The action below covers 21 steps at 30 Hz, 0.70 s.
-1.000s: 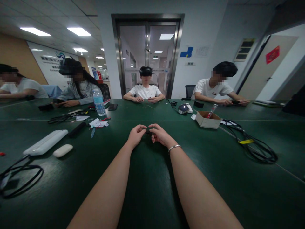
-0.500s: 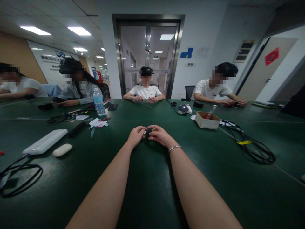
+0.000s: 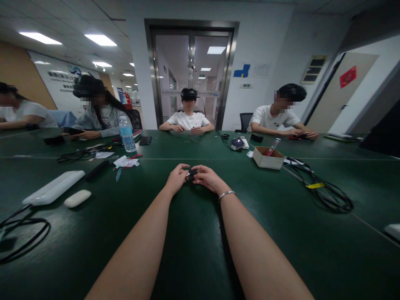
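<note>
While our left hand [image 3: 176, 178] and right hand [image 3: 208, 178] pinch a small dark object [image 3: 193, 172] between fingertips just above the surface [image 3: 193, 233] — mid-manipulation, we judge — the next move calls for a steady grip.

Arms: two bare forearms in view, no sleeves visible on either up to the lower edge of the picture.
Left hand [image 3: 176, 179]: bare, no glove, no ring or watch to be seen.
Right hand [image 3: 208, 178]: bare, no glove.
Bracelet [image 3: 226, 193]: thin, silver-coloured metal band on the right wrist (a plain narrow bangle as far as can be told; any clasp or marking is too small to read).
Fingers [image 3: 182, 168]: uncovered on both hands; nail finish cannot be told at this size.
Other wear: none shows on the left wrist; upper arms, shoulders and clothing lie outside the picture.
</note>
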Tool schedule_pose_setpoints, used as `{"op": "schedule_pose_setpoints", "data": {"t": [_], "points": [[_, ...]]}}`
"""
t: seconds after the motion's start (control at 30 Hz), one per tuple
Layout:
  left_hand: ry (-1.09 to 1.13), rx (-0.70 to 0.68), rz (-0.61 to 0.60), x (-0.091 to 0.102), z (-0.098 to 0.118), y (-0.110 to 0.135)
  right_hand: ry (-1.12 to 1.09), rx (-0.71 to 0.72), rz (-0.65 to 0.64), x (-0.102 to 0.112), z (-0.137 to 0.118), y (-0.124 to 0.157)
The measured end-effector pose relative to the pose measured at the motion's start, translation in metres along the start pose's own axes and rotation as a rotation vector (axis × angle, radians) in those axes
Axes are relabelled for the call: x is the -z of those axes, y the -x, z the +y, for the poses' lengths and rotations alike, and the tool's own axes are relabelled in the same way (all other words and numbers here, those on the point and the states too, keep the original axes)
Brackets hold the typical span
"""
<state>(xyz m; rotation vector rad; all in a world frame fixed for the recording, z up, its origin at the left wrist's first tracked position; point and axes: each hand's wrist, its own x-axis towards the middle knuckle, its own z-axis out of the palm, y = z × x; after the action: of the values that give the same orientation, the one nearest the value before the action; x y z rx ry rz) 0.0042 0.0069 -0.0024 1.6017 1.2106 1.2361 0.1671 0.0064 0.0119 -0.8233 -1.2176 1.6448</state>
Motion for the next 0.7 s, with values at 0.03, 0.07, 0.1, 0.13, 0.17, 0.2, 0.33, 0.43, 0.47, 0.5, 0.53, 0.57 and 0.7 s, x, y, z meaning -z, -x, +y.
{"op": "schedule_pose_setpoints", "data": {"t": [0.03,0.07,0.1,0.13,0.17,0.2,0.33,0.43,0.47,0.5,0.53,0.57,0.7], "points": [[0.01,0.011,0.002,0.0,-0.0006,-0.0004,0.001,0.001,0.002,-0.0003,-0.0002,0.0004],[0.013,0.018,0.002,-0.0001,-0.0008,-0.0006,0.0,0.002,0.004,-0.0006,-0.0005,0.0009],[0.009,0.015,-0.001,-0.0002,-0.0007,-0.0007,-0.002,0.004,0.004,-0.0008,-0.0008,0.0014],[0.003,0.005,-0.007,-0.0005,-0.0003,-0.0006,-0.003,0.006,0.005,-0.001,-0.0011,0.0019],[-0.003,-0.004,-0.017,-0.0007,0.0004,-0.0003,-0.002,0.007,0.005,-0.0012,-0.0013,0.0023],[-0.007,-0.009,-0.027,-0.0009,0.0012,0.0,0.001,0.006,0.006,-0.0012,-0.0015,0.0025],[-0.018,0.012,-0.051,-0.0008,0.0035,0.0011,0.005,0.003,0.025,-0.0012,-0.0011,0.0022],[-0.032,-0.003,-0.047,0.0002,0.0033,0.0012,0.001,-0.004,0.04,-0.0009,-0.0006,0.0013],[-0.035,-0.007,-0.044,0.0005,0.0033,0.0013,0.002,-0.006,0.038,-0.0007,-0.0004,0.0011],[-0.036,-0.007,-0.043,0.0007,0.0032,0.0013,0.003,-0.006,0.032,-0.0003,-0.0001,0.0008],[-0.035,-0.003,-0.043,0.0007,0.0033,0.0013,0.004,-0.004,0.026,0.0001,0.0003,0.0004],[-0.032,0.004,-0.045,0.0006,0.0034,0.0013,0.003,-0.001,0.02,0.0005,0.0008,0.0001],[-0.028,0.023,-0.063,-0.0004,0.0019,0.0002,-0.013,0.011,0.026,0.0024,0.0031,-0.0014]]}}
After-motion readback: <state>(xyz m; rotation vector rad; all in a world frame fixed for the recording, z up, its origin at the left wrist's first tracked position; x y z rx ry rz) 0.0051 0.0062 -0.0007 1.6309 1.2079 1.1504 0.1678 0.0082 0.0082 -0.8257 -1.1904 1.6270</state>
